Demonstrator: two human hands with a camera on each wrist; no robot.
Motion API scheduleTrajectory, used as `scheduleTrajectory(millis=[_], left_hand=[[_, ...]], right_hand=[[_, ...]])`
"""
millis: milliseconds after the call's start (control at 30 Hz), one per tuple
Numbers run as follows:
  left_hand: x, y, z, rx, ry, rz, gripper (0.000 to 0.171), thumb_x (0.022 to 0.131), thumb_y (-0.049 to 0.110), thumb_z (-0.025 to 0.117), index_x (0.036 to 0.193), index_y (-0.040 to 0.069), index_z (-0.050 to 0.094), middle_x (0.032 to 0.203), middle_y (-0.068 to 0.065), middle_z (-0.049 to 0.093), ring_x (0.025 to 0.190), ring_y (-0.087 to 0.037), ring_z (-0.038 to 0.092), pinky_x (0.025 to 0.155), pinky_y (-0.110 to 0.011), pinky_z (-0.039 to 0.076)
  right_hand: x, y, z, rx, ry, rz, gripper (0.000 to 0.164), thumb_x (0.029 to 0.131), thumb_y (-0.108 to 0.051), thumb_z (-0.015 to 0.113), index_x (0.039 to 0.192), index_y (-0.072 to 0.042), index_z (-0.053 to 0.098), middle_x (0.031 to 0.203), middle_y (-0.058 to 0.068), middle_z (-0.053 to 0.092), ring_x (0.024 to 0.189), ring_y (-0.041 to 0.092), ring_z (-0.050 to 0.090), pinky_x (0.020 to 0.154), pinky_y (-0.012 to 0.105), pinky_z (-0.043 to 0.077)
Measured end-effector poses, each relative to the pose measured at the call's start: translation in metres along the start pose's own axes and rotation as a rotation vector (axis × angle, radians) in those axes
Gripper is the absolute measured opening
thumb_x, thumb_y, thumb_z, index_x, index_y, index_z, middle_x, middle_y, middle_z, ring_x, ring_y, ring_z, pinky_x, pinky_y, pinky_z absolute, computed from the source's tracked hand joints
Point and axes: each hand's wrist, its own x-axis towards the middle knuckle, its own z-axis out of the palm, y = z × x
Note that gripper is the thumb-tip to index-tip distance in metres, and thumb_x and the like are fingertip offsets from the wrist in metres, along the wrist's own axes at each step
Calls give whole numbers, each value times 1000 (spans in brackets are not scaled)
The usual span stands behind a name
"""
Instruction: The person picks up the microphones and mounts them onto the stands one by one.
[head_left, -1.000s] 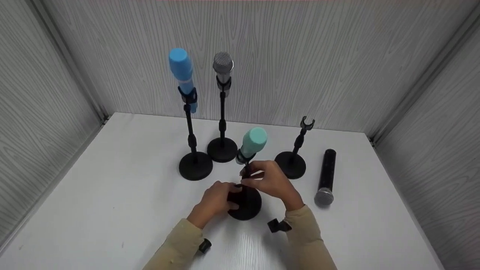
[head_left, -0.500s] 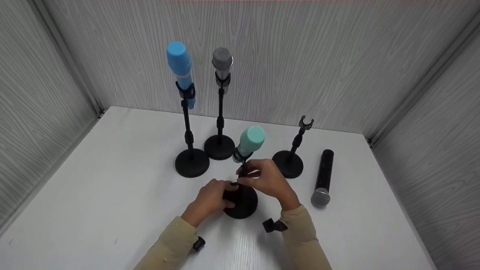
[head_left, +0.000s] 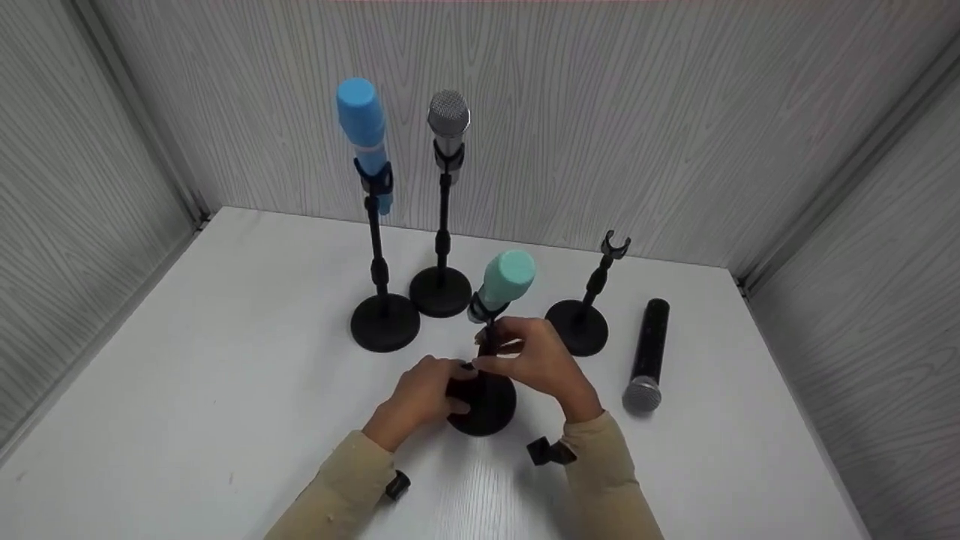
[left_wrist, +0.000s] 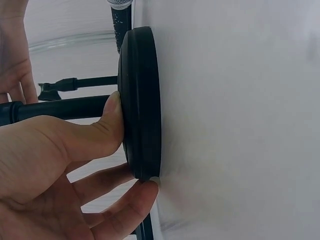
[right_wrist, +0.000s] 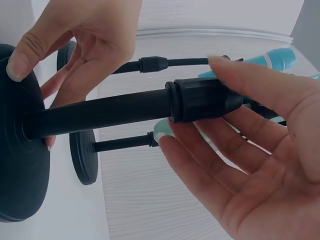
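Note:
A black microphone stand (head_left: 493, 414) with a round base stands at the front centre, holding a teal microphone (head_left: 510, 274) in its clip. My left hand (head_left: 421, 396) grips the base's left edge; the left wrist view has the thumb on top of the base (left_wrist: 141, 100) and fingertips at its rim. Higher up, my right hand (head_left: 536, 361) holds the stand's pole. In the right wrist view, its thumb and fingers close around the ribbed black collar (right_wrist: 207, 100) on that pole.
Behind on the left are two taller stands, one with a blue microphone (head_left: 361, 116), the other with a silver microphone (head_left: 449, 116). A short stand (head_left: 577, 328) with a bare clip (head_left: 615, 246) is to the right. Beside it, a black microphone (head_left: 649, 352) lies on the white table (head_left: 225, 375).
The head view has shifted slightly. Both hands keep their hold on the stand, with no clear movement of stand or microphone.

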Motion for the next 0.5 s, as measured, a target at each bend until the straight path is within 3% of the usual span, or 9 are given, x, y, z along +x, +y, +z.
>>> scheduleTrajectory(millis=[133,333,500], left_hand=[[-1,-1,-2,-3,-2,-16,48,82,12,87,128,9,73,129,-13,72,118,-40,61,102,-57,52],[-1,-2,-2,0,-13,-38,49,82,13,87,129,10,73,131,-12,71,120,-38,60,104,-55,51],[1,1,-1,2,-23,-32,49,83,15,86,130,10,72,133,-13,71,119,-39,60,104,-55,50]], right_hand=[[0,-3,3,-21,50,18,25,81,-16,88,101,-8,76,98,7,78,94,21,75,85,44,63],[0,-3,4,-23,81,32,21,80,-14,88,96,-8,76,93,7,78,90,18,76,78,29,63],[-2,-1,0,-12,71,-3,16,82,-9,86,95,-5,77,94,10,78,91,22,76,79,27,63]])
